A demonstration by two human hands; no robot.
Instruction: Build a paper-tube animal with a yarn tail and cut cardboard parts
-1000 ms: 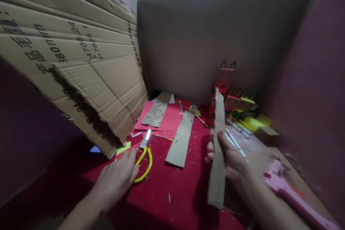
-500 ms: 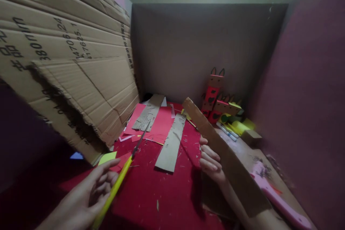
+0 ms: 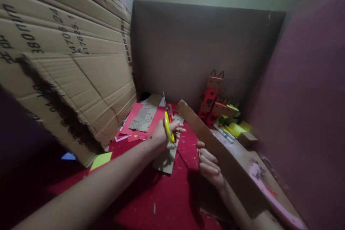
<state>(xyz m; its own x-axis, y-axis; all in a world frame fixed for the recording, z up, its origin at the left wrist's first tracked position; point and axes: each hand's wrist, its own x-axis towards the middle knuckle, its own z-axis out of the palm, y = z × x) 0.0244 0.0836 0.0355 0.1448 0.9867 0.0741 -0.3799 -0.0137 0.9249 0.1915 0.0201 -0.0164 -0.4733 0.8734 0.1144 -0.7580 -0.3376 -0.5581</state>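
My left hand (image 3: 163, 133) is stretched forward over the red surface, with yellow-and-red-handled scissors (image 3: 167, 125) looped on it, blades pointing away. Some of its fingers are spread to the right past the handles. My right hand (image 3: 210, 160) is wrapped round a long brown cardboard strip (image 3: 215, 147), which slants from the centre down to the lower right. Under the left hand lies a pale cardboard strip (image 3: 164, 161), partly covered. Farther back, a marked cardboard strip (image 3: 145, 115) rests on red paper (image 3: 132, 115).
A large cardboard sheet (image 3: 102, 75) leans at the left, near a yellow-green paper (image 3: 101, 160). Red box figures with ears (image 3: 210, 97) stand at the back right. Beside them are markers (image 3: 225, 133) and yellow rolls (image 3: 237, 128). A pink tool (image 3: 275, 199) lies at the lower right.
My left hand has moved forward and right with the scissors, from the lower left to above the pale strip. My right hand and its cardboard strip have barely shifted.
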